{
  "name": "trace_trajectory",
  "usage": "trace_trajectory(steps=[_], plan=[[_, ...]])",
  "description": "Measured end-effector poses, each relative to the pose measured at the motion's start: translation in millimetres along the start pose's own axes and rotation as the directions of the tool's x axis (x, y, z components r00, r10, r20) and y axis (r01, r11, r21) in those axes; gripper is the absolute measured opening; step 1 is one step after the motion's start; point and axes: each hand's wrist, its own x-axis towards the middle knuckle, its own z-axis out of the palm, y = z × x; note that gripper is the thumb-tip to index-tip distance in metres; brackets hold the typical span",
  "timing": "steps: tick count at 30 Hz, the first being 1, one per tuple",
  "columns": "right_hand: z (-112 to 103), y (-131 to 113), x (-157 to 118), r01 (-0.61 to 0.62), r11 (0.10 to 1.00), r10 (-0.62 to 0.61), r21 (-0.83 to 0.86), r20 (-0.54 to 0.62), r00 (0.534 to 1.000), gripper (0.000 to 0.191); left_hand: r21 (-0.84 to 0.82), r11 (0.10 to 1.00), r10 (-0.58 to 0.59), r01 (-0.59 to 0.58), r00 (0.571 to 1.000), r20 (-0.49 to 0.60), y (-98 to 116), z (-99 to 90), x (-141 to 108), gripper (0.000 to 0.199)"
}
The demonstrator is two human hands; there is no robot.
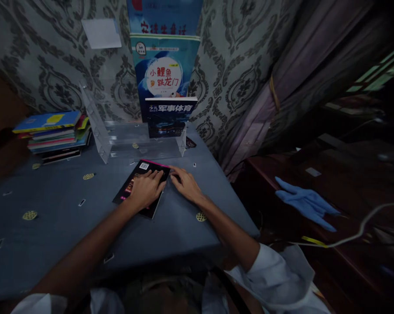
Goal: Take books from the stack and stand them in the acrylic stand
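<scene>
Barcode side up, a black paperback [144, 166] lies angled on a blue-grey tablecloth [173, 235]. The left hand [146, 188] rests flat on it, ungripping; the right hand [186, 184] meets its far corner, grip unclear. Uneven pressure could crease it.

Premises appear to be a room in a home. Evidence noted: damask-patterned wall covering [242, 52]; mauve curtain [254, 122] gathered by a tie [274, 93]; cloth-covered table [59, 235] with printed motifs, bearing a stack of books [56, 133] and a clear stand [97, 128] with upright children's books [166, 72]; dark reddish furniture [267, 174] at right.
</scene>
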Motion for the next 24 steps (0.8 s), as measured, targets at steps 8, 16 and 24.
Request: trace_trajectory(steps=[8,16,24], plan=[[12.6,22.3,25.9,0.014,1.0,-0.014,0.017,0.037,0.999,0.042,-0.01,1.0,-0.02,0.02,1.0,0.017,-5.7,5.5,13.6,0.042],[23.4,32.5,43.2,0.072,0.995,-0.068,-0.066,0.051,0.996,0.042,-0.053,0.998,0.027,-0.025,0.999,0.033,-18.7,12.4,18.5,0.048],[23.4,31.9,40.5,0.115,0.987,-0.105,-0.115,0.084,0.991,0.041,-0.132,0.955,0.289,-0.264,0.93,0.229,-21.3,-7.6,-8.3,0.076]])
